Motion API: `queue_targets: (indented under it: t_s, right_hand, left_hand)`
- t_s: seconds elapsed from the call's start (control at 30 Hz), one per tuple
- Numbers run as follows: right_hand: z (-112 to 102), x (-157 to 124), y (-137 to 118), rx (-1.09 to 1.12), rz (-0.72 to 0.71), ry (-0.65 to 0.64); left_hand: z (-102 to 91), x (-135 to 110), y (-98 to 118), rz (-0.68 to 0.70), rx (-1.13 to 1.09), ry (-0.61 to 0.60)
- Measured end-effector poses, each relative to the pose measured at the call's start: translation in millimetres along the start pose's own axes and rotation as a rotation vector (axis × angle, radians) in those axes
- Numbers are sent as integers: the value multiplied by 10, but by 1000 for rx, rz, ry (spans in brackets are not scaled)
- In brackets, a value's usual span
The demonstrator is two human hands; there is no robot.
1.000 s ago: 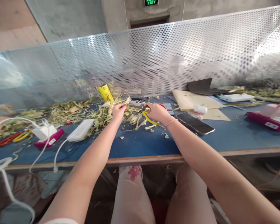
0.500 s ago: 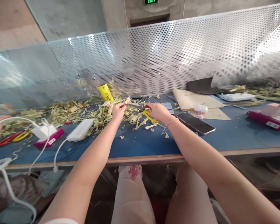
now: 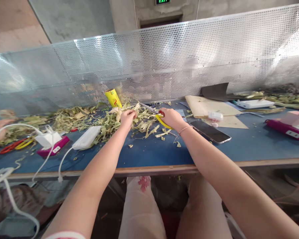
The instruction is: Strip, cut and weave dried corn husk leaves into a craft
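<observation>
Gripping scissors (image 3: 163, 123) (yellow and red handles): right hand (image 3: 172, 118), fingers wrapped around handles, blades slanting toward left hand (image 3: 127, 119) above worktop (image 3: 149, 154). Left fingers bent together at dried plant strips (image 3: 109, 126); cannot tell whether any strip is pinched. Yellow tube (image 3: 113, 98) tilted behind strips, phone (image 3: 210, 131) lying beside right wrist, perforated metal screen (image 3: 77, 63) along far side.

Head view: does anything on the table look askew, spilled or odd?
The yellow printed cylinder behind the pale green, dried leafy strips appears to lean left, not stand upright, though the lens may exaggerate that. Small, pale, dry scraps lie loose on the blue tabletop, apart from the heap. Nothing looks clearly damaged.
</observation>
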State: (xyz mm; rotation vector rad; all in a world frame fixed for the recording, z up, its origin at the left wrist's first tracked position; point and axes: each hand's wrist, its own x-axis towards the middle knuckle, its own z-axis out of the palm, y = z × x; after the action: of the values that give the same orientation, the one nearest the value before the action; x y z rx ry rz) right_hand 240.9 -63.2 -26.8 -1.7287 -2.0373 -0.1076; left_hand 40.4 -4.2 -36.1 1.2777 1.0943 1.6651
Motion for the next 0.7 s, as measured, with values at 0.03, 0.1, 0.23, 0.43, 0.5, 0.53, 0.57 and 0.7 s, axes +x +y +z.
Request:
queue_targets:
  t_s: [0.03,0.1,0.23,0.43,0.5,0.53,0.57,0.7]
  right_hand:
    - [8,4,11,18,16,8]
    - [21,11,32,44,30,21]
    - [28,4,41,49,22,4]
    - [23,-38,-14,-22,-1,-93]
    - [28,-44,-29,-31,-6,-99]
    - [31,-45,-34,-29,-7,-100]
    - [34,-45,-38,-25,-6,-101]
    - [27,-46,-57,-25,-7,-87]
  left_hand:
    - [1,-3,9,-13,-29,-8]
    - [-5,-3,19,-46,-84,-34]
    - [-29,19,8,-101,-148,-25]
    - [-44,45,0,-146,-151,47]
    - [-44,47,0,-149,-148,55]
    - [-45,48,-3,-150,-143,54]
    - [-45,51,-8,-150,-135,52]
    - [-50,60,-40,-68,-28,66]
